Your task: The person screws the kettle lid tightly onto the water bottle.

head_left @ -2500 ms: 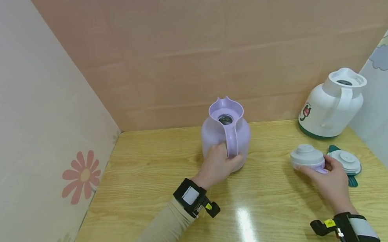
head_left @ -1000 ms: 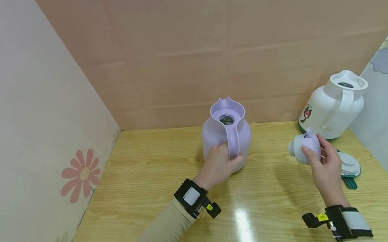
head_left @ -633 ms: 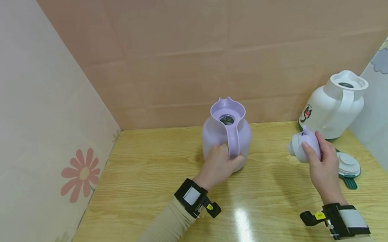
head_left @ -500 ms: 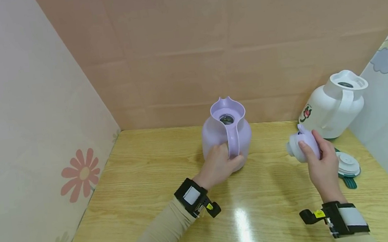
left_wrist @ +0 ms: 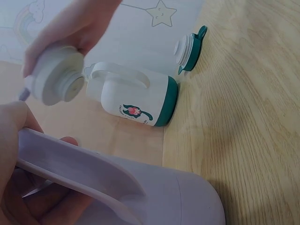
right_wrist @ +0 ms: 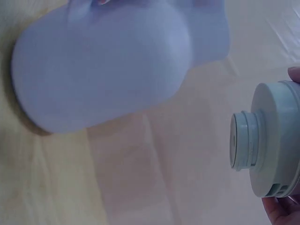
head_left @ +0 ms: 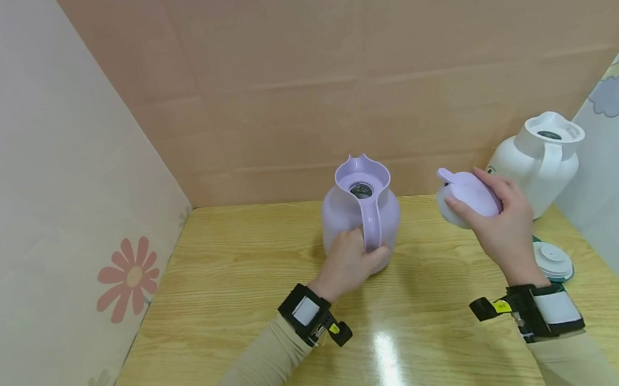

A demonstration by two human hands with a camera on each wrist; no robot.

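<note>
At frame centre, the left hand (head_left: 348, 263) grips the purple jug (head_left: 359, 213); the right hand (head_left: 502, 223) holds its lid (head_left: 465, 197) aloft, right of the jug.

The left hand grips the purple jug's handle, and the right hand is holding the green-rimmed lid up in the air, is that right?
Not quite. The right hand holds the purple lid; the head view shows the green-rimmed lid lying on the table. The left hand does grip the purple jug handle.

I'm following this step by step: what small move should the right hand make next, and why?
Probably carry the purple lid leftward over the purple jug. The right hand holds it lifted beside the jug, whose mouth is open, while the left hand grips the handle.
</note>
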